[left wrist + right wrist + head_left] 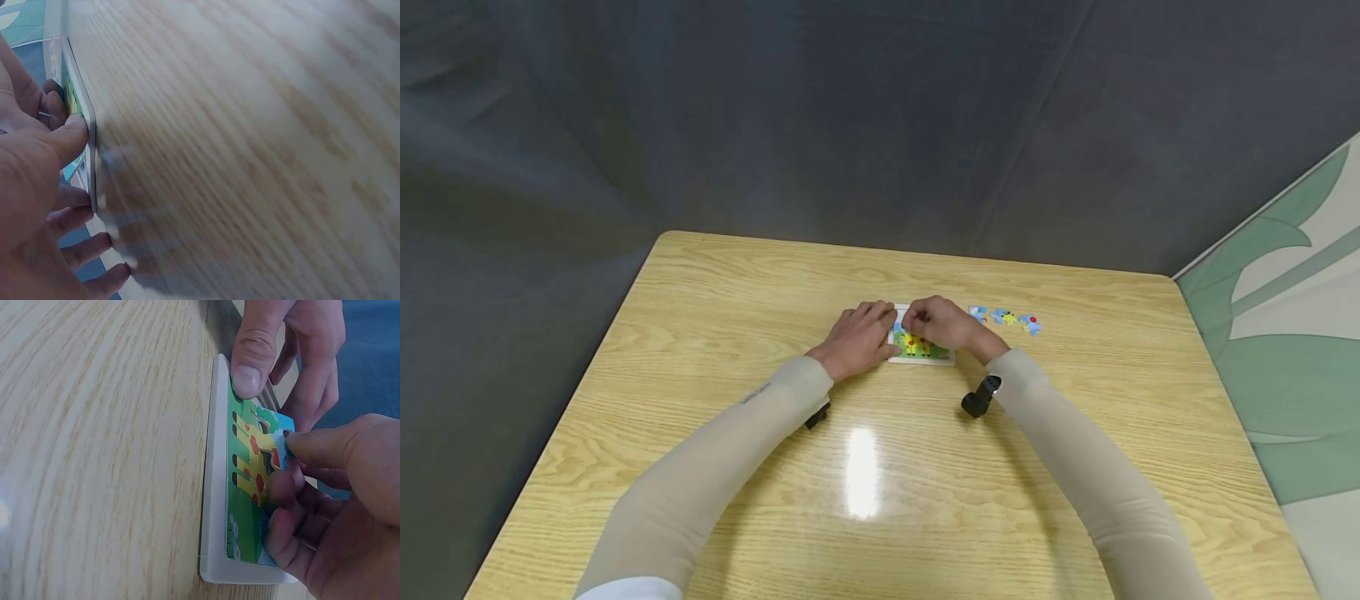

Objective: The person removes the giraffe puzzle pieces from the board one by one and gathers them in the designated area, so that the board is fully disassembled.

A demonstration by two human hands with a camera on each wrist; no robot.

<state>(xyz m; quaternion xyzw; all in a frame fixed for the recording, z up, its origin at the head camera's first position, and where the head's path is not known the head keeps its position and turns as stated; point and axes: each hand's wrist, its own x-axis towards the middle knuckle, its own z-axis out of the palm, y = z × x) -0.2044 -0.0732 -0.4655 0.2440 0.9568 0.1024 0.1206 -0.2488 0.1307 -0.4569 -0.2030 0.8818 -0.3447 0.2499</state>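
A small jigsaw puzzle (245, 515), showing a yellow animal with red spots on green, lies in a white tray (212, 506) on the table. My left hand (856, 340) steadies the tray's left side: the thumb presses on its near corner and the fingers stretch along the edge. Over the upper part of the puzzle, my right hand (945, 323) pinches a puzzle piece (279, 445) with some blue and yellow on it, at a gap among the fitted pieces. Its fingers hide part of the puzzle.
Several loose puzzle pieces (1009, 317) lie just right of the tray, past the right hand. The wooden table (737, 300) ends at a dark curtain (850, 125) behind. A green-and-white patterned panel (1285, 333) borders the right side.
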